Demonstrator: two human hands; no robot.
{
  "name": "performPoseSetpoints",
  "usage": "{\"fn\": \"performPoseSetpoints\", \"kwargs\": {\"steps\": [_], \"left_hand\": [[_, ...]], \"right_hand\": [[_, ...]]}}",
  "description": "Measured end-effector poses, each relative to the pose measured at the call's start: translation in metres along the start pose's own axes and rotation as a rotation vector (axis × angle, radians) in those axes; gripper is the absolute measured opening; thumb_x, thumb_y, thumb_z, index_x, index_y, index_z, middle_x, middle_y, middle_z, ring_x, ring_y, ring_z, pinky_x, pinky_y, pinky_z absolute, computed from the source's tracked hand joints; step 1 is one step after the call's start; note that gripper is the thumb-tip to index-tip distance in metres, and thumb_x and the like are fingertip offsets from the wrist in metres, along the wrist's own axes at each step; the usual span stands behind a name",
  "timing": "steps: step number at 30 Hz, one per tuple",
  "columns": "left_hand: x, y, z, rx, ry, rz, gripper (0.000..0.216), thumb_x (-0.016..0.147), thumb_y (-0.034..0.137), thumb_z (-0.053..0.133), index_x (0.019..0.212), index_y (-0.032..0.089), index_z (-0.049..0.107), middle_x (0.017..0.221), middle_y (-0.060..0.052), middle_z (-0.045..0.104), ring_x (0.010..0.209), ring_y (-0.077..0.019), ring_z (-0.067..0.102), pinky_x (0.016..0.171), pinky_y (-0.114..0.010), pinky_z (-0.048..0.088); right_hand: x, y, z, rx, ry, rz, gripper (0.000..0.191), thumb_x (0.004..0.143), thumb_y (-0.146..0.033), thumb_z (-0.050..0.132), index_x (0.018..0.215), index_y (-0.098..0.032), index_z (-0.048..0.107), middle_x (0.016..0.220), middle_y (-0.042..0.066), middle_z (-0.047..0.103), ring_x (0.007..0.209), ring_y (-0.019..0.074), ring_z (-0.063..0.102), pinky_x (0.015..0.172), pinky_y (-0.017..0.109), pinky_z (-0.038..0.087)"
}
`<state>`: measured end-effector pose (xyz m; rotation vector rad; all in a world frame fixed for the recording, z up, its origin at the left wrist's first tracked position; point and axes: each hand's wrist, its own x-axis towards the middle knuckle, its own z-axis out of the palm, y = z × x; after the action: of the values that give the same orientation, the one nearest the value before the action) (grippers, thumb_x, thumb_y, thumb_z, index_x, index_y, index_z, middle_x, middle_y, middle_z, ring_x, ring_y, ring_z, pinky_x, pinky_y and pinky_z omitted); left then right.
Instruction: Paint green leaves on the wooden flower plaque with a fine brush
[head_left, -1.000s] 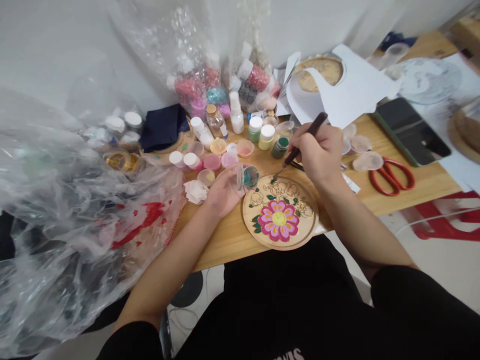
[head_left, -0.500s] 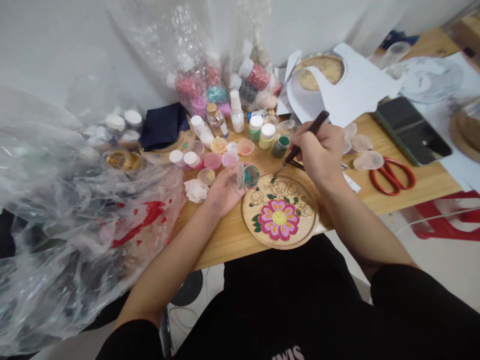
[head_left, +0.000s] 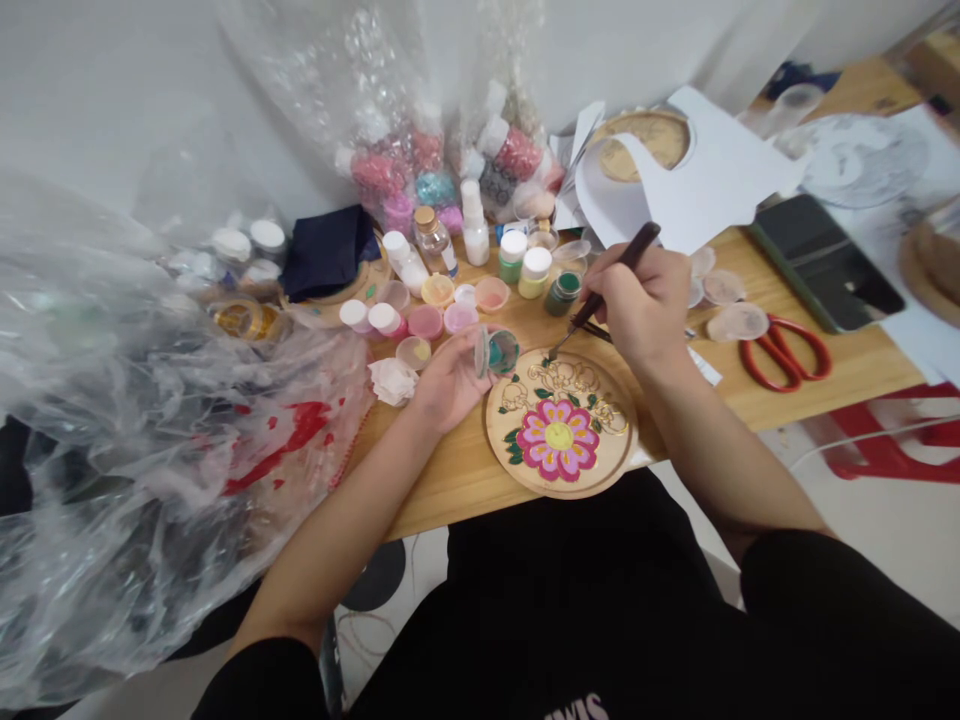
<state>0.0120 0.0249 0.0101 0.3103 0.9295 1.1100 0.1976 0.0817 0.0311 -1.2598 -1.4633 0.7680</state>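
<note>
1. Head view: the left hand (head_left: pixel 450 388) has its grip closed around a clear cup (head_left: pixel 502 353) with teal-green paint inside.
2. The right hand (head_left: pixel 641 308) has its grip around a dark-handled tool (head_left: pixel 583 314); the tip is at the flower-painted wooden plate (head_left: pixel 613 455), on the surface (head_left: pixel 442 480).
3. Behind it, a jar (head_left: pixel 562 294) contains dark green paint.

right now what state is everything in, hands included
left hand, holding cup
cup, open, tilted
right hand, gripping tool
tool, tip down at wooden plate
wooden plate, partly painted, some outlines unfilled
dark green jar, uncapped
yellow jar, capped
light green jar, capped
glass bottle, corked
phone, screen dark
</note>
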Motion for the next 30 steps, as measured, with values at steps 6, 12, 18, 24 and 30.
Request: {"fn": "performPoseSetpoints", "kwargs": {"steps": [6,12,18,24,30], "left_hand": [[0.0,-0.0001,-0.0002,0.005,-0.016,-0.005,0.025,0.094,0.02,0.053,0.074,0.016,0.068,0.071,-0.003,0.069,0.074,-0.0167,0.07,0.06,-0.024,0.051],[0.0005,-0.0005,-0.001,-0.015,-0.035,-0.002,0.027,0.094,0.017,0.049,0.075,0.015,0.068,0.07,-0.004,0.069,0.071,-0.0165,0.07,0.059,-0.025,0.052],[0.0005,-0.0008,-0.0011,-0.023,-0.029,-0.01,0.021,0.092,0.019,0.054,0.075,0.016,0.067,0.07,-0.004,0.069,0.084,-0.0206,0.073,0.07,-0.029,0.055],[0.0006,-0.001,-0.0014,-0.029,-0.051,-0.005,0.023,0.092,0.018,0.052,0.075,0.016,0.067,0.07,-0.003,0.07,0.074,-0.017,0.072,0.06,-0.024,0.053],[-0.0002,-0.0003,0.0004,-0.04,-0.036,-0.017,0.02,0.092,0.021,0.056,0.075,0.016,0.066,0.069,-0.003,0.069,0.078,-0.0188,0.074,0.066,-0.027,0.056]], "right_hand": [[-0.0001,-0.0009,-0.0004,-0.003,0.001,0.006,0.026,0.077,-0.015,0.05,0.052,-0.022,0.054,0.048,-0.002,0.05,0.05,0.0129,0.051,0.051,0.03,0.042],[-0.0006,-0.0007,-0.0001,0.015,-0.007,-0.004,0.025,0.076,-0.017,0.051,0.052,-0.023,0.053,0.048,-0.002,0.05,0.049,0.0132,0.051,0.05,0.03,0.043],[-0.0008,-0.0026,-0.0008,-0.005,0.008,0.0,0.026,0.078,-0.023,0.052,0.052,-0.024,0.053,0.049,-0.001,0.051,0.05,0.0135,0.052,0.048,0.029,0.042],[-0.0011,-0.0037,-0.001,0.04,-0.004,0.0,0.024,0.072,-0.02,0.052,0.048,-0.023,0.053,0.048,-0.001,0.052,0.048,0.0127,0.05,0.046,0.029,0.04],[-0.0019,-0.0022,-0.0002,0.008,-0.043,-0.002,0.026,0.076,-0.021,0.052,0.05,-0.023,0.052,0.047,-0.002,0.049,0.049,0.0135,0.051,0.047,0.029,0.041]]}}
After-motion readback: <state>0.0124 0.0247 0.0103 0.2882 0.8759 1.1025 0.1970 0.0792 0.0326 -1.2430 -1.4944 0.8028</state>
